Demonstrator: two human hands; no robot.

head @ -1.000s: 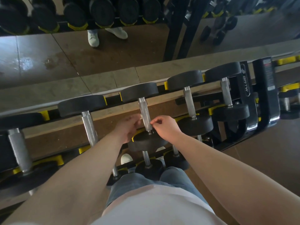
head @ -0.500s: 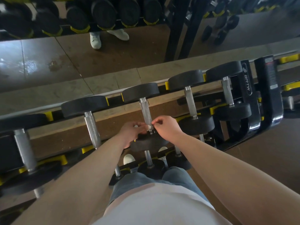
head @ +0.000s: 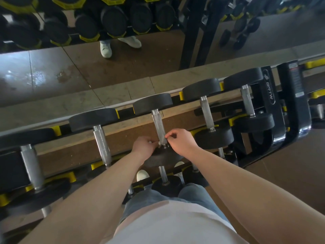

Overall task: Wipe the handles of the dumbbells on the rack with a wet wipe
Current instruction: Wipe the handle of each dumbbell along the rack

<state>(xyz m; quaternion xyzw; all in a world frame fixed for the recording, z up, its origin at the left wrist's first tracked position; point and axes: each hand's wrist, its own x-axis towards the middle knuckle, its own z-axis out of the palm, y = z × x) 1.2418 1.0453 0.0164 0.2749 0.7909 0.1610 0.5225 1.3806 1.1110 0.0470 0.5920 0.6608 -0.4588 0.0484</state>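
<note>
I look down at a dumbbell rack point(head: 297, 110) holding a row of dumbbells with black ends and metal handles. Both my hands meet at the near end of the middle handle point(head: 158, 126). My left hand point(head: 144, 147), just left of that handle, has curled fingers pinching a small white wet wipe point(head: 159, 143) against the metal. My right hand point(head: 182, 142), just right of the handle, touches it with thumb and forefinger pinched together; I cannot tell whether they hold the wipe. Neighbouring dumbbells point(head: 207, 113) lie on either side of that handle.
</note>
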